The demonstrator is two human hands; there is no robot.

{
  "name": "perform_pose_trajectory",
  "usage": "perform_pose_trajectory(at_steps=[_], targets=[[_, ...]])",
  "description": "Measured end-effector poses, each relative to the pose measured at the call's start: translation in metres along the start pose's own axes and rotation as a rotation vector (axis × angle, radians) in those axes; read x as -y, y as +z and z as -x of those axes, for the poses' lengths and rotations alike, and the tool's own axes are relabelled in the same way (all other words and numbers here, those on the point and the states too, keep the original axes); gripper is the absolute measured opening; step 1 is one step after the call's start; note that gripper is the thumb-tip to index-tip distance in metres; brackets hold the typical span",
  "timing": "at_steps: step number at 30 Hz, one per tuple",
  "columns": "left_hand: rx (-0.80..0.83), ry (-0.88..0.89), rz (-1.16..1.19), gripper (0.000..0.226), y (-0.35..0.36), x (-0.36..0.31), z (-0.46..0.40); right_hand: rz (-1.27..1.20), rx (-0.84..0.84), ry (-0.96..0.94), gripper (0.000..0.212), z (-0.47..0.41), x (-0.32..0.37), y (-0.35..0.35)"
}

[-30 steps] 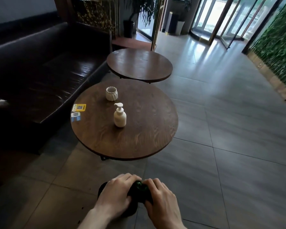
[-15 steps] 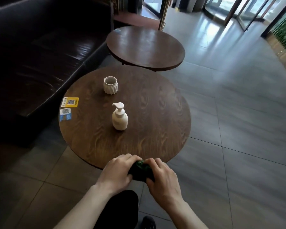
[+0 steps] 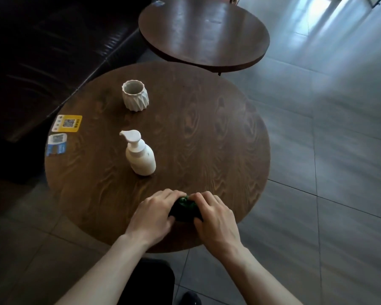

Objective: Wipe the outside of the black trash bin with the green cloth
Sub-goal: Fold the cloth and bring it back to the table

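Observation:
A dark green cloth (image 3: 184, 206) is bunched into a small wad between my two hands. My left hand (image 3: 154, 214) grips its left side and my right hand (image 3: 216, 219) its right side, fingers curled over it. Both hands are at the near part of a round wooden table (image 3: 207, 139); whether the cloth touches the top is unclear. A black shape (image 3: 150, 280) shows low between my forearms, below the table's edge. I cannot tell whether it is the black trash bin.
On the table stand a white pump bottle (image 3: 141, 156) and a white ribbed cup (image 3: 135, 97), with two QR stickers (image 3: 67, 123) at the left rim. A second round table (image 3: 204, 34) lies beyond. A dark leather sofa (image 3: 53, 51) runs along the left; grey floor tiles spread right.
The view has come closer to the table and tilted down. My hands, still holding the cloth, have moved from above the floor to over the table's near part.

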State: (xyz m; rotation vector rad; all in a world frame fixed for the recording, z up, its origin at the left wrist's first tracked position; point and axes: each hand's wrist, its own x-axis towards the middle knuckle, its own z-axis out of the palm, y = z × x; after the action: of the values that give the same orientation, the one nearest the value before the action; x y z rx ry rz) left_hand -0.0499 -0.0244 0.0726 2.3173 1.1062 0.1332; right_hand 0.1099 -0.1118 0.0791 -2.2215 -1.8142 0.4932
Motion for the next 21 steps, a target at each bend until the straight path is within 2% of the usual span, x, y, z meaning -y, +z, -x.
perform_pose_trajectory(at_steps=[5, 7, 9, 13, 17, 21], targets=[[-0.080, -0.008, -0.056, 0.069, 0.019, 0.008, -0.028, 0.078, -0.170, -0.127, 0.038, -0.026, -0.022, 0.024], [-0.111, -0.019, -0.082, 0.068, 0.029, 0.013, -0.037, 0.092, -0.184, -0.140, 0.039, -0.035, -0.030, 0.036], [-0.103, -0.039, -0.100, 0.068, 0.042, 0.019, -0.042, 0.091, -0.149, -0.116, 0.036, -0.040, -0.038, 0.051], [0.007, -0.014, -0.108, 0.078, 0.065, 0.035, -0.039, 0.013, -0.055, -0.061, 0.046, -0.037, -0.048, 0.070], [0.023, -0.003, -0.083, 0.067, 0.076, 0.044, -0.037, -0.009, -0.028, -0.058, 0.047, -0.034, -0.057, 0.078], [0.020, -0.013, -0.118, 0.066, 0.087, 0.048, -0.041, 0.002, 0.065, -0.051, 0.059, -0.031, -0.062, 0.087]])
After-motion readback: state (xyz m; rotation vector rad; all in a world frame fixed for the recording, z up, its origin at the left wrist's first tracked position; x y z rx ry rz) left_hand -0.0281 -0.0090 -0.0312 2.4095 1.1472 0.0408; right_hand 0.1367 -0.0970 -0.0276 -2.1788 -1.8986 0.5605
